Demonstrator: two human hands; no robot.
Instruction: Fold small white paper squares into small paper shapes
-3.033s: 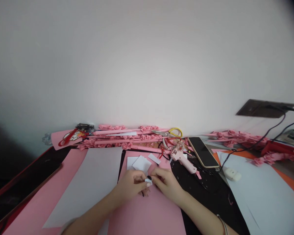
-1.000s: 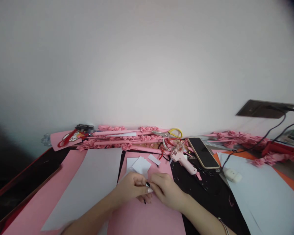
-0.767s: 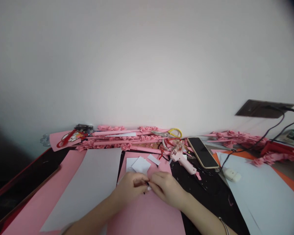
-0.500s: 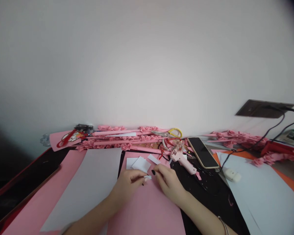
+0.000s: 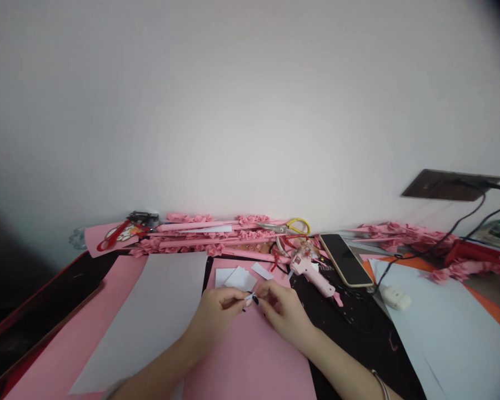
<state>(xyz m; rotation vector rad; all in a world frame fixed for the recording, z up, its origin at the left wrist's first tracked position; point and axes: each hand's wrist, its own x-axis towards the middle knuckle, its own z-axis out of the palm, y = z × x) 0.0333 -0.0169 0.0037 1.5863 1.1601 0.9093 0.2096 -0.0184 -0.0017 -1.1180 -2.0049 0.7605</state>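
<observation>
Between the fingertips of both hands is a small folded piece of white paper [image 5: 250, 297]. My left hand [image 5: 219, 308] pinches its left end. From the other side my right hand [image 5: 285, 311] has thumb and forefinger closed at its right end; the fingers partly cover the paper. Under both hands lies a sheet of pink paper [image 5: 254, 355]. Just beyond the fingertips, several cut white paper pieces [image 5: 239, 278] overlap on it, with one small white rectangle [image 5: 261, 270] apart to their right.
Right of my hands lie a pink glue gun [image 5: 312, 275], a phone [image 5: 345, 260] and a white case [image 5: 395, 298]. Yellow-handled scissors [image 5: 298, 226] and pink paper flower stems [image 5: 200, 242] line the wall. White sheets [image 5: 150, 311] flank the middle; cords hang from a wall outlet [image 5: 445, 185].
My right hand has moved left, and its thumb and forefinger have closed on the small white paper that my left hand was holding. My left hand has barely moved.
</observation>
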